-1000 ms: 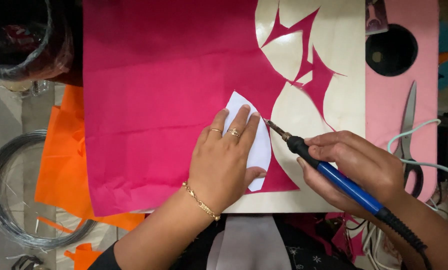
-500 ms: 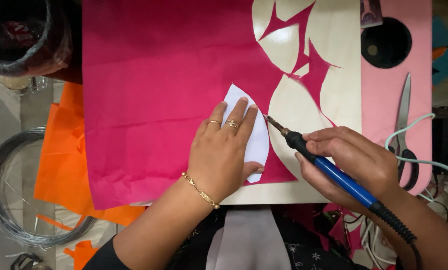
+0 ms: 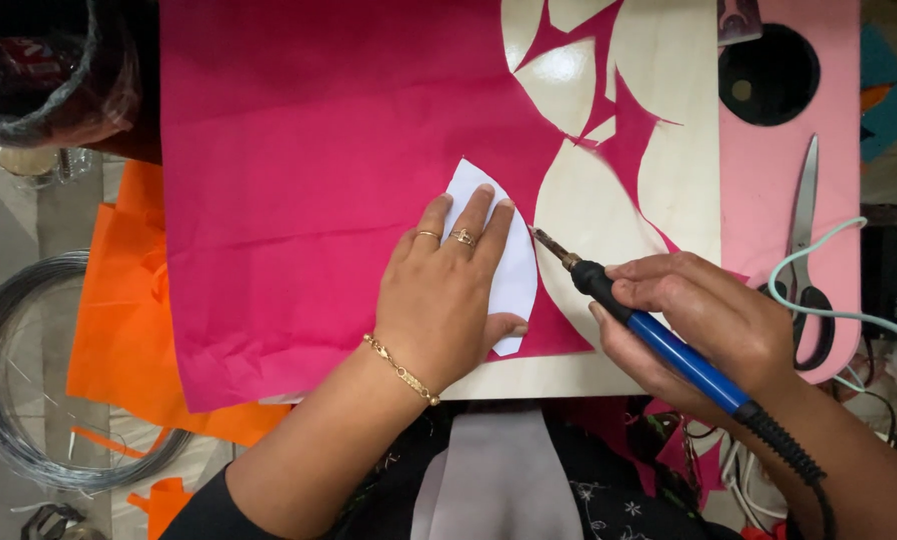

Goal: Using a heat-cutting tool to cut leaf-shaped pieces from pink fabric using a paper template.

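Left hand (image 3: pixel 449 300) flattens white paper template (image 3: pixel 514 270); right hand (image 3: pixel 704 325) grips blue-handled hot tool (image 3: pixel 659 340).

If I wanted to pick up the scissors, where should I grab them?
Take the metal scissors by the black handle loops, the end nearest the person, coming from that near side. The closed pointed blades aim away toward the black round hole in the pink sheet, so the loops look like the safe part. Mind the pale green cord lying across them.

The left hand (image 3: pixel 449 295) has slid up the white template (image 3: pixel 514 265), fingers now reaching nearer its tip. The iron (image 3: pixel 659 340) tip has crept up the template's right edge
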